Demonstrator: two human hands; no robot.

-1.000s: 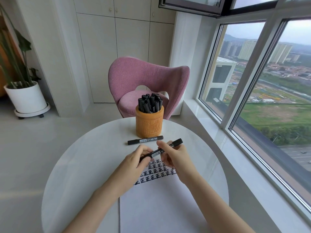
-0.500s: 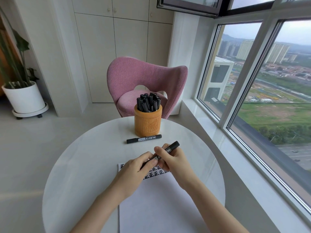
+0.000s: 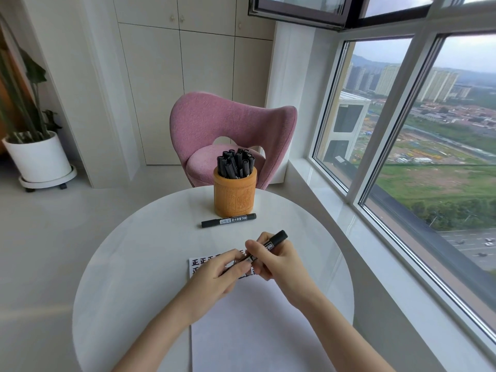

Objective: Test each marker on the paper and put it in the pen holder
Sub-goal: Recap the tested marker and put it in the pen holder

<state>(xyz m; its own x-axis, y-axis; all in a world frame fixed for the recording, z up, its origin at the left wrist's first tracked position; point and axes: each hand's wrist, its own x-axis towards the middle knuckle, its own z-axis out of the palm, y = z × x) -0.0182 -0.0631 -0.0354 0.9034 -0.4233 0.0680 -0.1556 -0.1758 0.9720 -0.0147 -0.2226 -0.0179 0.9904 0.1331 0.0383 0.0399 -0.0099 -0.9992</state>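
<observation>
Two hands share one black marker above the top of the paper, just below the centre of the frame.

The right hand (image 3: 276, 261) curls its fingers round the barrel of the held marker (image 3: 275, 238), whose free end points up and to the right. The left hand (image 3: 217, 275) pinches the marker's lower end with curled fingertips, which hide that end. The white paper (image 3: 255, 326) lies on the round white table (image 3: 134, 264) in the lower centre, and the hands partly cover the rows of black characters along its top edge. The orange pen holder (image 3: 234, 196) stands at the table's far edge, packed with upright black markers (image 3: 236, 163). A second marker (image 3: 228, 220) lies flat just below the holder. A pink chair (image 3: 230, 122) stands behind the table, and a white plant pot (image 3: 37, 159) sits at the left.
</observation>
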